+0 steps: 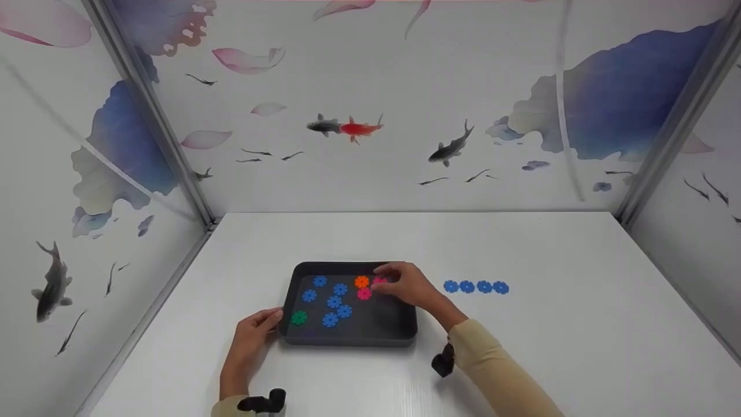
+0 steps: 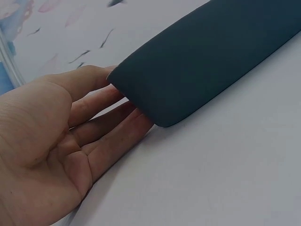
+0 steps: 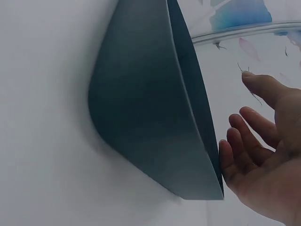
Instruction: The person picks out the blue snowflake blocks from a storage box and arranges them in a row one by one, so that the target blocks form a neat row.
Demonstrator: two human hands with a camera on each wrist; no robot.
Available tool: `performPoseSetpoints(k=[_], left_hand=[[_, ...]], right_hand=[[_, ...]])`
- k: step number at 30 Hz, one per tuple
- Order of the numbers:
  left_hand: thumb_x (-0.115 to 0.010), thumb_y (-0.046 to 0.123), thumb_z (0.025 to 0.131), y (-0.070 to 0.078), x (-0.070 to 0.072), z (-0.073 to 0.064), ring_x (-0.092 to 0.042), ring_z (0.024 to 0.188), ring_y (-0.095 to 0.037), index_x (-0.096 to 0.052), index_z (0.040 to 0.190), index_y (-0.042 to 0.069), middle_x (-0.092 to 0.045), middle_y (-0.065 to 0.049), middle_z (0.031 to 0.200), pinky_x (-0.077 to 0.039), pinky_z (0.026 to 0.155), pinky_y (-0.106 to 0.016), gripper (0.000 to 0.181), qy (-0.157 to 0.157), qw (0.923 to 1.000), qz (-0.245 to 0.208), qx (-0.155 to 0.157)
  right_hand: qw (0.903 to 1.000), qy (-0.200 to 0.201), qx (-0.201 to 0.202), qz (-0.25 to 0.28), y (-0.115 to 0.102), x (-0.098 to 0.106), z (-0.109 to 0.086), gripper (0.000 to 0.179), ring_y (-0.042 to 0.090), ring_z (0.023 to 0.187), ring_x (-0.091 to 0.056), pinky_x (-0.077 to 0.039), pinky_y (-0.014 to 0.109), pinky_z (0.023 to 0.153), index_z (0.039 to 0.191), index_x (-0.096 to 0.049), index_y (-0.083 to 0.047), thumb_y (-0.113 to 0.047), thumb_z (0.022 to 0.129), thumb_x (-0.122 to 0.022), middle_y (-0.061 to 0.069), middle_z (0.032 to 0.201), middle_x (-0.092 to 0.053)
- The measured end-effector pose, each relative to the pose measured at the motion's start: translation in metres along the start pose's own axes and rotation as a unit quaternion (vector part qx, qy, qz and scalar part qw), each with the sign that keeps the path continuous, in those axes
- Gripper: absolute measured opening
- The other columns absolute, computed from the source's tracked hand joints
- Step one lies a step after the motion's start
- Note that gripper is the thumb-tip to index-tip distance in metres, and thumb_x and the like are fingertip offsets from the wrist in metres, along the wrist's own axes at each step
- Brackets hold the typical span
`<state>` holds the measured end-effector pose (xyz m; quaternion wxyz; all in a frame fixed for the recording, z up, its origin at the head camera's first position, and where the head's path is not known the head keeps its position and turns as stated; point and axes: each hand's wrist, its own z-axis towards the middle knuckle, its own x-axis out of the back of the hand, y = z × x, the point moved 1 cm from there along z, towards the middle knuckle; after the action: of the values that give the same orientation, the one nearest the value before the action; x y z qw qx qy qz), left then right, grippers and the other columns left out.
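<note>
Black tray aligned lengthwise left–right, touched by uncurled left hand, pink flower disc partly hidden by fingers-apart right hand.

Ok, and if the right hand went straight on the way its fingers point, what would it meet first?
Just beyond the pink piece showing between finger and thumb of the right hand, the orange piece in the tray looks first in line. Height is unclear, so it might pass over.

around seven o'clock, the bare left hand extends its fingers; near five o'clock, the bare right hand points toward nine, thumb parted from gently curved fingers.
</note>
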<state>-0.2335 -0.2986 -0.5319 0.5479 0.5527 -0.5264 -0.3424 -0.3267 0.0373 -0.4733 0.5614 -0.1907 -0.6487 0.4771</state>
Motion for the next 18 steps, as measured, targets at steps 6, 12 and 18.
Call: performPoseSetpoints(k=[6,12,18], left_hand=[[-0.068,0.042,0.095,-0.001,-0.001,0.000,-0.060,0.122,-0.021,-0.066,0.129,0.007,-0.062,-0.013,0.138,-0.047,0.112,-0.042,0.050,-0.011,0.9999,0.000,-0.001],[-0.067,0.039,0.096,-0.002,-0.001,0.000,-0.062,0.118,-0.020,-0.066,0.129,0.007,-0.063,-0.013,0.136,-0.050,0.109,-0.038,0.047,-0.011,0.9999,-0.011,0.001],[-0.069,0.042,0.094,-0.001,0.000,0.001,-0.062,0.117,-0.019,-0.066,0.130,0.008,-0.063,-0.012,0.137,-0.050,0.109,-0.039,0.050,-0.013,0.9999,-0.008,0.009]], right_hand=[[0.9996,-0.020,-0.017,0.009,-0.001,-0.027,0.001,0.042,0.018,0.090,-0.060,-0.057,0.031,0.080,0.120,-0.070,-0.003,-0.026,0.087,-0.079,0.010,0.110,-0.071],[0.9991,-0.033,-0.027,-0.003,-0.006,-0.052,0.003,0.041,0.020,0.095,-0.065,-0.060,0.036,0.084,0.118,-0.071,-0.004,-0.026,0.084,-0.082,0.010,0.111,-0.071],[0.9985,-0.033,-0.042,0.010,-0.008,-0.069,0.008,0.036,0.020,0.095,-0.064,-0.060,0.039,0.088,0.113,-0.073,-0.006,-0.021,0.082,-0.084,0.009,0.111,-0.071]])
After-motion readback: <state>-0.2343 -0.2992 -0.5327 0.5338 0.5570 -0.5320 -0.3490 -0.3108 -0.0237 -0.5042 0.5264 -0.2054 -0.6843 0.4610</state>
